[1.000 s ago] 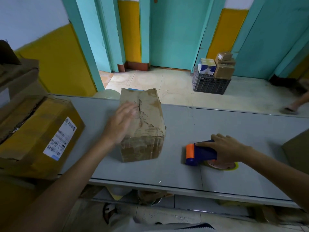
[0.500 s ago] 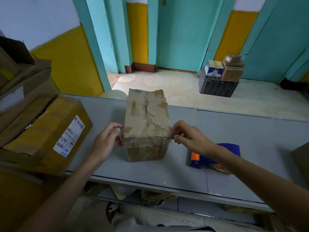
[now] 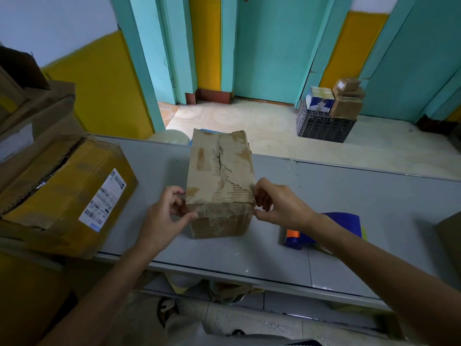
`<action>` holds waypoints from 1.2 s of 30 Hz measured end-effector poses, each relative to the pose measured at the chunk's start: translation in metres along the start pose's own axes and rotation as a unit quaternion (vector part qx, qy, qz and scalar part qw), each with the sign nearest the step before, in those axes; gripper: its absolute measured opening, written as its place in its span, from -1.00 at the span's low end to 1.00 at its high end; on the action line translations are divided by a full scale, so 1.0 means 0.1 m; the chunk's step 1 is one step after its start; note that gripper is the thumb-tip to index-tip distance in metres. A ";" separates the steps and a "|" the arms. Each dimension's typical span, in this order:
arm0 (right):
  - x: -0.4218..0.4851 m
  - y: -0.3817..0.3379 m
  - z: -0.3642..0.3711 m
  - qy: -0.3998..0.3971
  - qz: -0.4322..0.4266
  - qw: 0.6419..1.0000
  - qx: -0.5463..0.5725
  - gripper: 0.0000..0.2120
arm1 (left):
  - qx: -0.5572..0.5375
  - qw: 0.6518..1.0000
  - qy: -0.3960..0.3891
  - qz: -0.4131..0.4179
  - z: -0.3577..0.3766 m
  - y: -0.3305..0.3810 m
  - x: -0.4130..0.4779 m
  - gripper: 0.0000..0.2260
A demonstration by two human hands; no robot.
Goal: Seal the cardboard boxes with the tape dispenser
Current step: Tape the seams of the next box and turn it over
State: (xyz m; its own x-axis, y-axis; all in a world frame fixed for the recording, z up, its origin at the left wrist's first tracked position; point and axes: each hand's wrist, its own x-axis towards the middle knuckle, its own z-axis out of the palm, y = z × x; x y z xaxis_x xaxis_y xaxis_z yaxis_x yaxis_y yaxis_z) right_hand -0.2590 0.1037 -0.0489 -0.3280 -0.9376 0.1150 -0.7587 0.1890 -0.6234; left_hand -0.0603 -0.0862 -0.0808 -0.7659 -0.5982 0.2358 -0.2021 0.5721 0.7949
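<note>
A worn brown cardboard box [image 3: 219,176] stands on the grey table [image 3: 374,196], its top torn along the middle seam. My left hand [image 3: 166,213] grips the box's near left corner, thumb on the front face and fingers curled at the side. At the near right corner, my right hand [image 3: 277,204] pinches the box's edge. The blue tape dispenser [image 3: 321,231] with an orange roller lies on the table to the right of the box, partly hidden behind my right forearm; no hand touches it.
A large yellow-taped box [image 3: 62,193] with a white shipping label sits at the table's left end, more cardboard stacked behind it. Another box's corner [image 3: 449,236] shows at the right edge. On the floor beyond, a black crate [image 3: 324,126] carries several small parcels.
My right hand left the tape dispenser and came to the box's near right corner. My left hand slid from the box's top to its near left corner. The dispenser stayed put.
</note>
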 end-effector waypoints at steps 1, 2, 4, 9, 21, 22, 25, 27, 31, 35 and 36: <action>0.01 -0.01 0.01 0.002 0.000 1.000 -0.008 -0.72 | 0.023 1.000 0.015 0.011 0.00 0.01 -0.02 -0.57; 0.01 -0.02 0.03 0.004 0.004 1.000 -0.012 -0.72 | 0.046 0.998 0.031 0.023 0.01 0.01 -0.04 -0.59; 0.03 -0.05 0.04 0.005 0.021 1.000 -0.018 -0.72 | 0.087 0.993 0.065 0.047 0.05 -0.01 -0.07 -0.63; 0.06 -0.11 0.08 0.003 0.050 0.998 -0.024 -0.70 | 0.102 0.990 0.078 0.056 0.16 -0.06 -0.14 -0.74; 0.08 -0.09 0.10 0.003 0.058 0.997 -0.049 -0.67 | 0.068 0.995 0.023 0.066 0.01 -0.07 0.15 -0.53; 0.07 -0.07 0.13 0.013 0.033 0.997 -0.070 -0.68 | 0.103 0.987 0.059 0.113 0.04 -0.12 0.13 -0.51; 0.06 -0.06 0.16 0.031 -0.007 0.994 -0.102 -0.71 | 0.125 0.973 0.106 0.164 0.14 -0.16 0.09 -0.50; 0.08 -0.09 0.16 0.025 0.001 0.995 -0.101 -0.70 | 0.121 0.978 0.096 0.139 0.16 -0.14 0.07 -0.61; 0.14 -0.14 0.08 -0.006 0.021 0.996 -0.090 -0.57 | 0.080 0.997 0.020 0.008 0.15 -0.04 0.02 -0.56; 0.20 -0.22 0.21 0.036 0.087 0.974 -0.205 -0.47 | 0.095 0.993 -0.013 -0.066 0.13 0.17 0.12 -0.38; 0.22 -0.22 0.27 0.052 0.094 0.966 -0.235 -0.46 | 0.129 0.987 -0.001 -0.097 0.15 0.21 0.14 -0.38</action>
State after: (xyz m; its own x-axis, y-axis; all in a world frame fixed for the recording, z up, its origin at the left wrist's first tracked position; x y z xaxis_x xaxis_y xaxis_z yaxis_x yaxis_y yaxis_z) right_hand -0.2341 0.0715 -0.0540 -0.5217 -0.8438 0.1262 -0.8436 0.4881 -0.2239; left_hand -0.0847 -0.0742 -0.0688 -0.6989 -0.7093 0.0920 -0.4933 0.5712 0.6561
